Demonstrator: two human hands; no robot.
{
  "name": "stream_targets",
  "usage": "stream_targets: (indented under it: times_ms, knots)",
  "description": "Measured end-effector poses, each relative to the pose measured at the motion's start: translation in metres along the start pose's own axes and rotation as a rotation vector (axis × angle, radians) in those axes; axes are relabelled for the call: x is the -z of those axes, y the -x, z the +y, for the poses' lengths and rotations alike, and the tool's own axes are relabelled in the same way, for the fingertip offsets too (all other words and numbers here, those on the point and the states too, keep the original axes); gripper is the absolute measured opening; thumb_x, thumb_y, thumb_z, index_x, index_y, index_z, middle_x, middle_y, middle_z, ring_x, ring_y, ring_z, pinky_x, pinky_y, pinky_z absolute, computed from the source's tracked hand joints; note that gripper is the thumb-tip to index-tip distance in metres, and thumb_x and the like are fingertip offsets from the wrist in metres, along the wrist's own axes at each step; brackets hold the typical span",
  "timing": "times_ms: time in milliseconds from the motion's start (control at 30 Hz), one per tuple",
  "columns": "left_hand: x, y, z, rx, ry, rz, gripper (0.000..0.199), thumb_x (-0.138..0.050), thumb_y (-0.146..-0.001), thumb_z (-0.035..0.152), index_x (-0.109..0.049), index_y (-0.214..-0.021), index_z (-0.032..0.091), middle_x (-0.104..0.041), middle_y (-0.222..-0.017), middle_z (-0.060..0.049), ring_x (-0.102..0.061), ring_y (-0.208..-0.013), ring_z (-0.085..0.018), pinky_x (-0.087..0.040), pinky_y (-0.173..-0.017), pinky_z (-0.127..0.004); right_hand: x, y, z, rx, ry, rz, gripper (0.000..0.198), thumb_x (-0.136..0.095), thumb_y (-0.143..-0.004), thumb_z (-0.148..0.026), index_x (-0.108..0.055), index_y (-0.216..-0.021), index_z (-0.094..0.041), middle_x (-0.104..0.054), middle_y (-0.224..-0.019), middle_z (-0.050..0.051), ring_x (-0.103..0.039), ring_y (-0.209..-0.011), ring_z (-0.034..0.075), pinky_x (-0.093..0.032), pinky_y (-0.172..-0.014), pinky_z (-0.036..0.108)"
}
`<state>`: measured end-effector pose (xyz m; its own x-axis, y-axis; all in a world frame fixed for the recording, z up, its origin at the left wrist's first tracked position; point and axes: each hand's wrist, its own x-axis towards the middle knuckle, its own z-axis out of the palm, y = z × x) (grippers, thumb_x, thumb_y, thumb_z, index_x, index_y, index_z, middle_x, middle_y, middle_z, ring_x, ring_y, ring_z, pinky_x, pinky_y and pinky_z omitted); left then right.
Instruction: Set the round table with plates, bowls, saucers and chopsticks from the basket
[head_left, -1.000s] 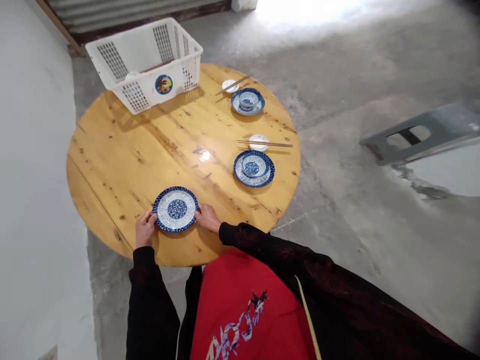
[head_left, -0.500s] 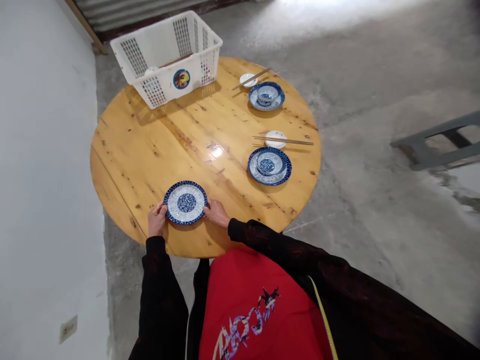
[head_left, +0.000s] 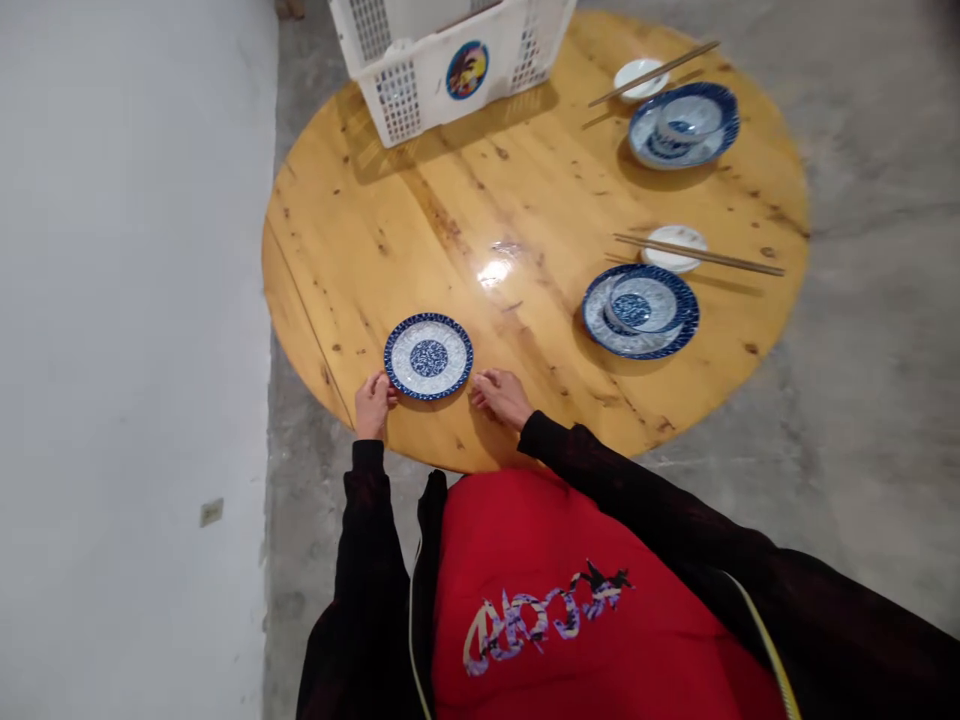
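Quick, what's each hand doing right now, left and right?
Left hand: at the rim of the blue-rimmed plate; whether it grips cannot be told.
Right hand: open, fingers loosely curled beside the plate, holding nothing.

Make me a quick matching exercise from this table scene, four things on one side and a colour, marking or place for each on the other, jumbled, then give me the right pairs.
Column one
1. Leftmost plate
2. Basket
3. Right hand
4. Shirt

Column two
A. Red, with printed lettering
B. Blue rim, blue centre
C. Beside the leftmost plate
D. White, with a round sticker

Pairs: 1-B, 2-D, 3-C, 4-A
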<state>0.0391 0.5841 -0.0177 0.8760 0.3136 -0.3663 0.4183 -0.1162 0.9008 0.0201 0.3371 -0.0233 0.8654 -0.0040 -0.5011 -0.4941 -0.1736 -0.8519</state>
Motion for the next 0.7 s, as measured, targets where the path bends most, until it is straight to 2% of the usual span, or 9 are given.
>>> stream_targets:
  times_ms: [200,367,700]
  knots:
    - [-0.012,0.009,-0.009,0.033,0.006,-0.056,0.036,-0.064,-0.077,0.053,-0.059,-0.083,0.017,-0.058,-0.068,0.0,-0.061,-0.06,-0.013,-0.052,-0.052,-0.023,-0.008,0.001,-0.008,0.014,-0.033,-0.014,0.013,-0.05,-0.093,-0.022,-0.057,-0.083,-0.016,-0.068,-0.071,0.005,-0.068,-0.059,0.016,-0.052,-0.053,0.023]
    - [-0.018,0.005,-0.01,-0.021,-0.007,-0.004,0.032,-0.063,-0.076,0.046,-0.048,-0.066,0.019,-0.047,-0.06,0.005,-0.052,-0.055,-0.01,-0.053,-0.05,-0.021,-0.015,-0.002,-0.013,0.044,0.005,-0.019,0.02,-0.05,-0.092,-0.02,-0.054,-0.072,-0.018,-0.064,-0.062,0.001,-0.067,-0.055,0.016,-0.051,-0.052,0.022]
    - [-0.02,0.002,-0.011,-0.071,0.0,-0.01,0.029,-0.061,-0.075,0.039,-0.046,-0.061,0.019,-0.042,-0.059,0.005,-0.046,-0.055,-0.009,-0.055,-0.05,-0.022,-0.014,-0.001,-0.014,0.041,0.001,-0.022,0.023,-0.049,-0.089,-0.013,-0.053,-0.067,-0.019,-0.063,-0.06,-0.001,-0.066,-0.055,0.015,-0.049,-0.052,0.021]
